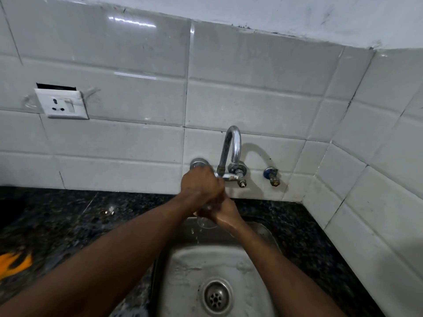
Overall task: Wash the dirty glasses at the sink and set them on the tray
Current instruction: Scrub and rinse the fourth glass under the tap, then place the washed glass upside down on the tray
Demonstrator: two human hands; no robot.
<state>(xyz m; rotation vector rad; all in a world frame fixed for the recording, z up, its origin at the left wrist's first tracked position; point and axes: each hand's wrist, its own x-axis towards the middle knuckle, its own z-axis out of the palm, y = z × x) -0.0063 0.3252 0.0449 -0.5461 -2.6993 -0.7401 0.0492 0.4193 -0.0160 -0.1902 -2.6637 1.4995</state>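
Glass (206, 223) over sink (183, 271), R hand (226, 215) + L hand (201, 186) grip curled round it.

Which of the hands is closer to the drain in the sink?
Right. The right hand is over the back edge of the sink, behind the drain; the left hand is farther back and higher, by the tap.
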